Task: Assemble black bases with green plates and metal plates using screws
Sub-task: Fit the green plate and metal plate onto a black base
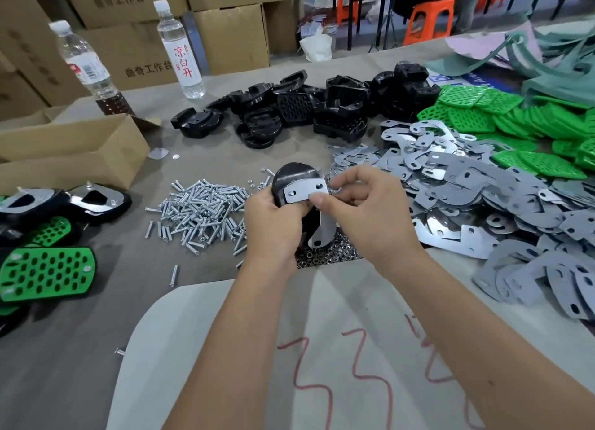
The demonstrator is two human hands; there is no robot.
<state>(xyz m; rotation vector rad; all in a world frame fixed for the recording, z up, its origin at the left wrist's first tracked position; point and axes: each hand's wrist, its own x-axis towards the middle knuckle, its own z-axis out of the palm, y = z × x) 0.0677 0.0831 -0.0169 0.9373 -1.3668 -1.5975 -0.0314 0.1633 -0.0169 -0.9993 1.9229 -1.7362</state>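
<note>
1. My left hand (pixel 273 217) is curled round the black base (pixel 291 180) at frame centre, holding it up off the table; if that grip loosens, the base could tip into the nuts (pixel 325 255) below it.
2. My right hand (pixel 363 201) pinches the small metal plate (pixel 306 193) against the base, thumb on its lower edge. One hole looks to carry a screw, the other is bare, so I judge the plate could swivel out of line.
3. A longer metal strip (pixel 323 230) hangs under the base; it could snag.
4. The loose screws (pixel 199 210) lie just left of my hands; a careless reach could scatter them.
5. Spare metal plates (pixel 476 185) and green plates (pixel 502 120) are heaped at right and upper right, with finished pieces (pixel 48 272) at the left edge.
</note>
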